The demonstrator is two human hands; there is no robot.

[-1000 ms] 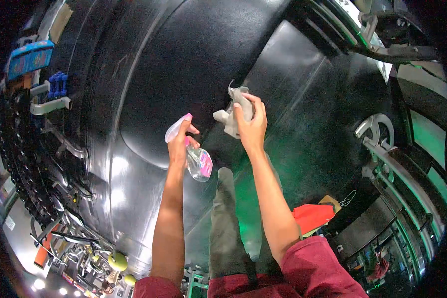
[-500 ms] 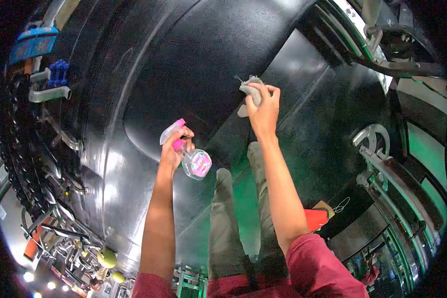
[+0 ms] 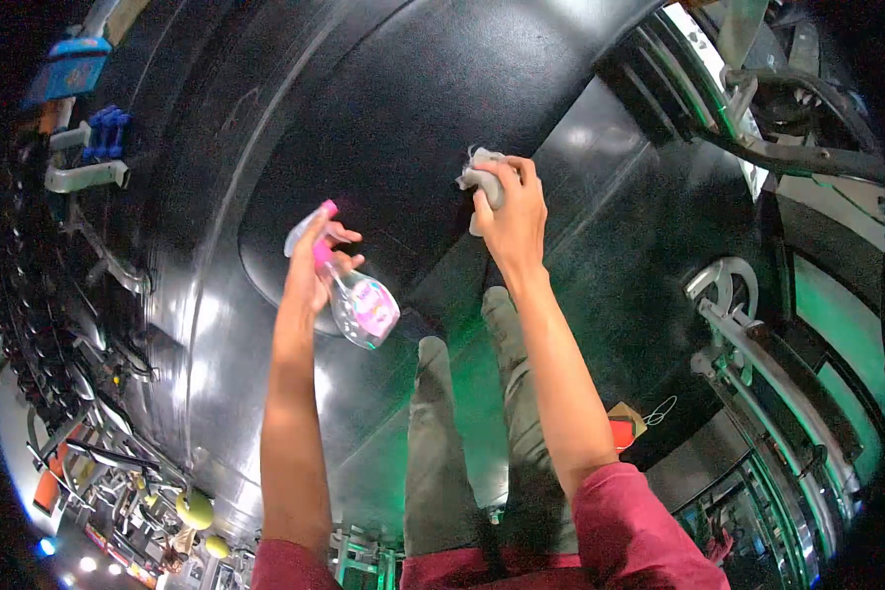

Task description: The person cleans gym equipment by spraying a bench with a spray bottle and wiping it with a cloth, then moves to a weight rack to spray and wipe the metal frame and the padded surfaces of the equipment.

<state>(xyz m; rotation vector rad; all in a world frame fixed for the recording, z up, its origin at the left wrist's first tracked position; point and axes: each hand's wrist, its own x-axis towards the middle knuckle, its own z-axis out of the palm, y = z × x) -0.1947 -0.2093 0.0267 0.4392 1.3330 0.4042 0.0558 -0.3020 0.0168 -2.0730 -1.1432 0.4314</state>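
A clear spray bottle (image 3: pixel 369 310) with a pink nozzle and a pink label hangs tilted from my left hand (image 3: pixel 317 261), whose fingers are wrapped round its neck. My right hand (image 3: pixel 514 216) grips a crumpled grey cloth (image 3: pixel 486 179), bunched between thumb and fingers. Beneath the cloth lies a dark, smooth padded surface (image 3: pixel 383 128); whether the cloth touches it I cannot tell. The bottle is to the left of the cloth and nearer to my body, apart from it.
Metal frames (image 3: pixel 757 344) stand on the right. Blue dumbbells (image 3: pixel 106 133) and dark racked weights (image 3: pixel 29 265) line the left. Green balls (image 3: pixel 195 508) are at lower left. A red object (image 3: pixel 621 433) lies beside my right forearm. My legs stretch below the hands.
My left hand has moved left and slightly up with the bottle, which is tilted more. My right hand has shifted slightly left with the cloth.
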